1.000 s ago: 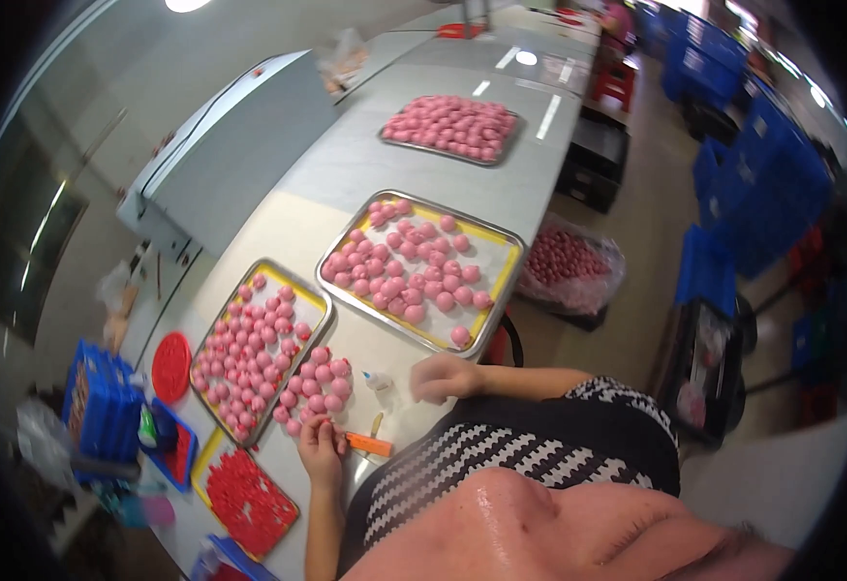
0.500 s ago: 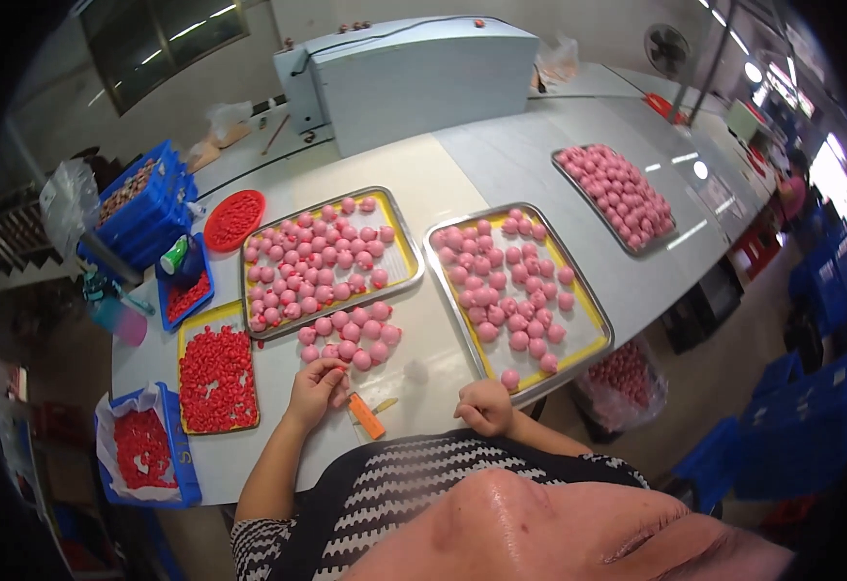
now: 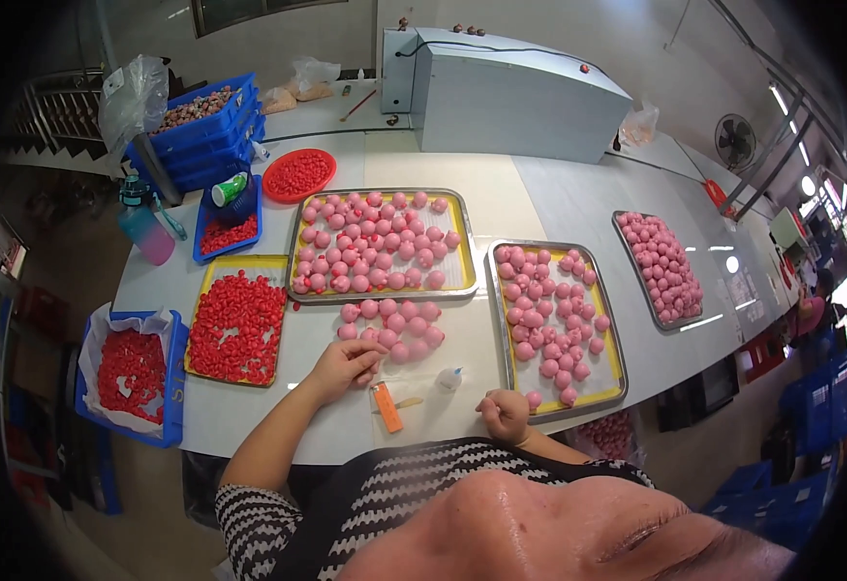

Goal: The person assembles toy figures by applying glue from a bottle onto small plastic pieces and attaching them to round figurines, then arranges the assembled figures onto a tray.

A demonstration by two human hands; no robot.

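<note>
My left hand (image 3: pixel 346 367) is closed in a pinch beside a loose group of pink balls (image 3: pixel 399 353) on the table; what its fingertips hold, if anything, is too small to make out. Curled into a fist, my right hand (image 3: pixel 504 415) rests by the near left corner of the right tray (image 3: pixel 621 387); its inside is hidden. Between the hands stands a small clear bottle (image 3: pixel 449 380) with a blue tip. An orange block-shaped item (image 3: pixel 386 408) lies nearer me, with a thin yellowish strip (image 3: pixel 410 402) beside it. Pink balls with red bits fill the larger tray (image 3: pixel 472 281) behind.
At left are a yellow tray of small red pieces (image 3: pixel 237 324), a paper-lined blue crate (image 3: pixel 177 378), a blue bin (image 3: pixel 200 254), a red plate (image 3: pixel 329 184) and a drink bottle (image 3: pixel 147 228). A piled tray (image 3: pixel 661 271) sits far right; a grey metal box (image 3: pixel 520 102) stands behind.
The whole view has swung, so the table and its things sit further right. My left hand keeps its pinch by the loose balls; my right stays curled. The small bottle shows more clearly.
</note>
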